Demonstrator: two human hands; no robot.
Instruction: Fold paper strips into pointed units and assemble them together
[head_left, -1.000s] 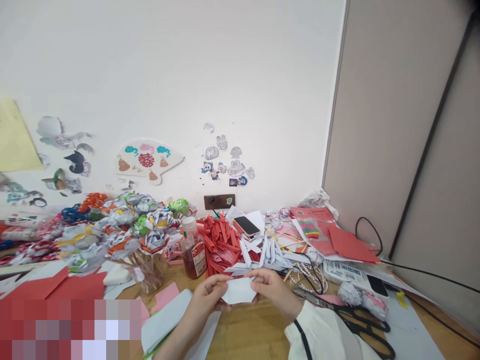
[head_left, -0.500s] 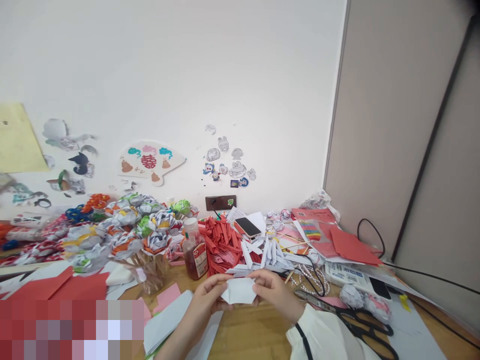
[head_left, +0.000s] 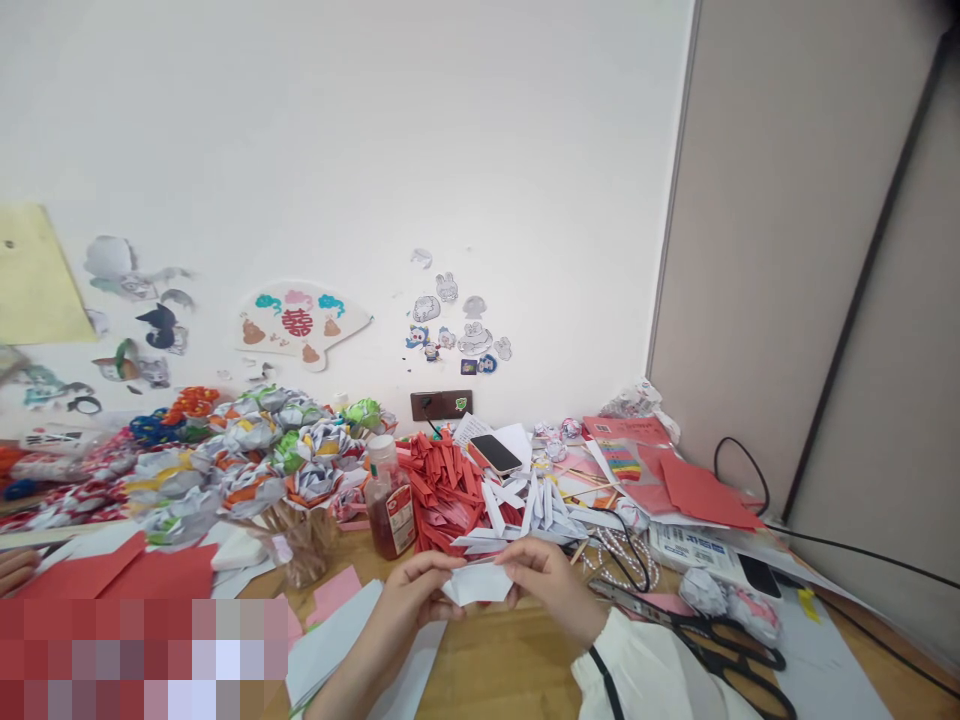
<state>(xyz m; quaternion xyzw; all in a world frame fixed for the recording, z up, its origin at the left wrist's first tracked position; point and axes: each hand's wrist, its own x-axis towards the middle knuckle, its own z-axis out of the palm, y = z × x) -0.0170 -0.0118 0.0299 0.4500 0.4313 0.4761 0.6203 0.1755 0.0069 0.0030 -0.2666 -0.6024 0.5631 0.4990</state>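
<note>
A small piece of folded white paper (head_left: pixel 480 583) is held level above the wooden table, between my two hands. My left hand (head_left: pixel 416 592) pinches its left end, thumb on top and fingers beneath. At the right end, my right hand (head_left: pixel 541 578) grips it the same way. Part of the paper's far edge and underside is hidden by my fingers. Just beyond my hands lie folded white paper strips (head_left: pixel 544 508) and a heap of folded red paper strips (head_left: pixel 448 490). A stack of white paper sheets (head_left: pixel 334 645) lies by my left forearm.
A bottle of reddish-brown liquid (head_left: pixel 391 515) stands behind my left hand, near a bundle of thin sticks (head_left: pixel 304 550). Black-handled scissors (head_left: pixel 720 640) lie by my right sleeve. Crumpled paper flowers (head_left: pixel 277 450) are piled at back left. Another person's hand (head_left: pixel 16 570) shows at the left edge.
The white paper has tilted and its visible face looks narrower, with my fingers shifted slightly along it. Another person's hand has come into view at the left edge.
</note>
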